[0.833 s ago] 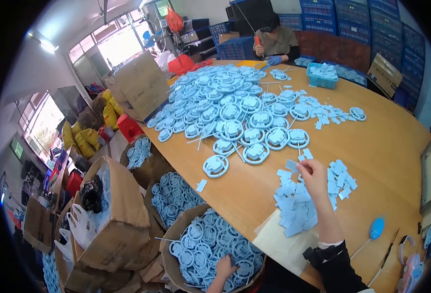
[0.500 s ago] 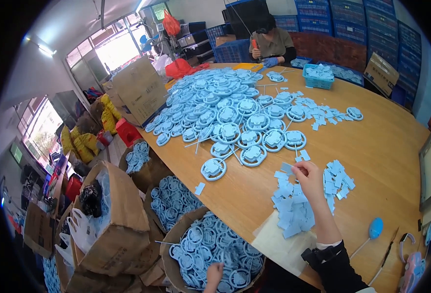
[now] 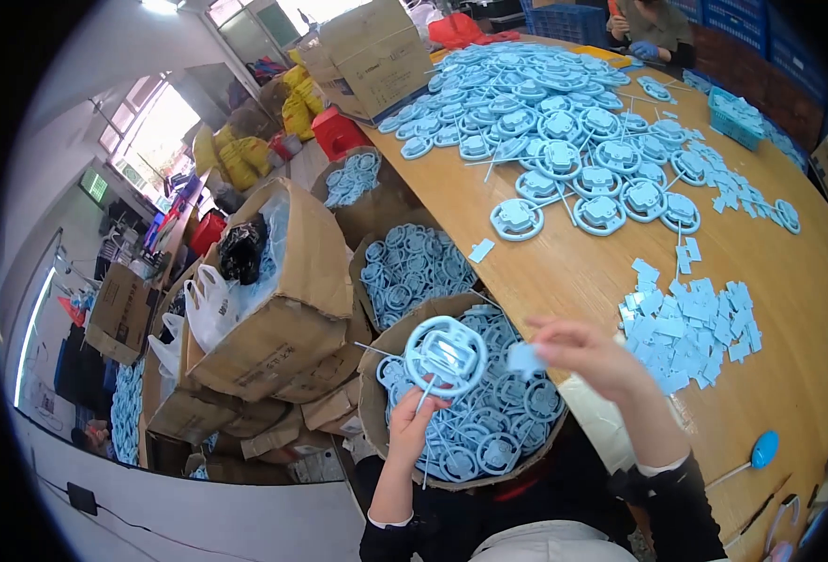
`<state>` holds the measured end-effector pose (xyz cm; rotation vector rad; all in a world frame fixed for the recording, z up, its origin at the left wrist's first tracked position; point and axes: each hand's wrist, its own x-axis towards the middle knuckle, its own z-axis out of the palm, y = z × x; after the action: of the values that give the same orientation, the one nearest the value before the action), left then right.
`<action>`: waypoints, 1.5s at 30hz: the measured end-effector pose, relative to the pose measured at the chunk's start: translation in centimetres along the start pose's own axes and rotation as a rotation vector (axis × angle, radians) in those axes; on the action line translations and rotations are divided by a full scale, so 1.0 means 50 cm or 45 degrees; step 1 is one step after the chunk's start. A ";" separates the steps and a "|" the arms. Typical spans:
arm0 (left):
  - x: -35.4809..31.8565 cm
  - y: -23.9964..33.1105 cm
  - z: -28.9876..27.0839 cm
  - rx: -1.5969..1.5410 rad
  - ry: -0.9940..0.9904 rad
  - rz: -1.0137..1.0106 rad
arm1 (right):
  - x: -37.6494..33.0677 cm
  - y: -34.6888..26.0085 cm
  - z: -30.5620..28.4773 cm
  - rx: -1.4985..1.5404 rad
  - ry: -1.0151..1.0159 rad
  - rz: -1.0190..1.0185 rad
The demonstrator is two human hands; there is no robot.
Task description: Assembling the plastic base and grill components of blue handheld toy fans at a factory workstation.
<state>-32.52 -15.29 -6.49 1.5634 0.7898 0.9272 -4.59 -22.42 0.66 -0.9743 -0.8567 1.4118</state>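
Observation:
My left hand (image 3: 404, 433) grips the thin stem of a light-blue plastic toy steering wheel (image 3: 446, 357), its ring and raised centre tilted up over an open carton (image 3: 369, 412) of similar wheels. To its right, my right hand (image 3: 592, 354) pinches a small flat light-blue plate (image 3: 523, 359), smeared by motion. Plate and wheel are apart. A heap of such plates (image 3: 690, 328) lies on the wooden table (image 3: 545, 272), right of my right hand. Farther back spreads a large pile of steering wheels (image 3: 536, 103).
More cartons of wheels (image 3: 412, 276) stand left of the table's edge, beside a big carton (image 3: 287, 281) with plastic bags. A blue oval piece on a stick (image 3: 763, 450) lies at right. Across the table sits another person (image 3: 653, 33), near a blue-green basket (image 3: 737, 120).
The view has swung left and down. My left hand has come up from the carton with a steering wheel. My right hand has left the plate heap, carrying a plate toward the wheel.

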 end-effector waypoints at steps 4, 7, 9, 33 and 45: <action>0.005 0.047 0.023 0.039 -0.239 0.014 | 0.011 0.037 0.025 0.041 -0.111 0.294; 0.013 0.084 0.035 0.014 -0.330 -0.122 | 0.006 0.035 0.036 0.058 -0.156 0.109; 0.024 0.116 0.081 1.205 0.405 0.577 | 0.009 0.043 0.031 0.029 -0.088 0.028; -0.001 0.086 0.226 -0.628 0.451 0.038 | -0.011 0.037 0.105 -1.375 0.189 -1.046; 0.003 0.090 0.233 -0.343 0.465 0.141 | -0.028 0.000 0.051 -1.475 -0.070 -0.903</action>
<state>-22.14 -21.34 -3.12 1.2276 0.7969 1.3664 -6.95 -23.74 1.76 -1.2479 -1.9070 0.2387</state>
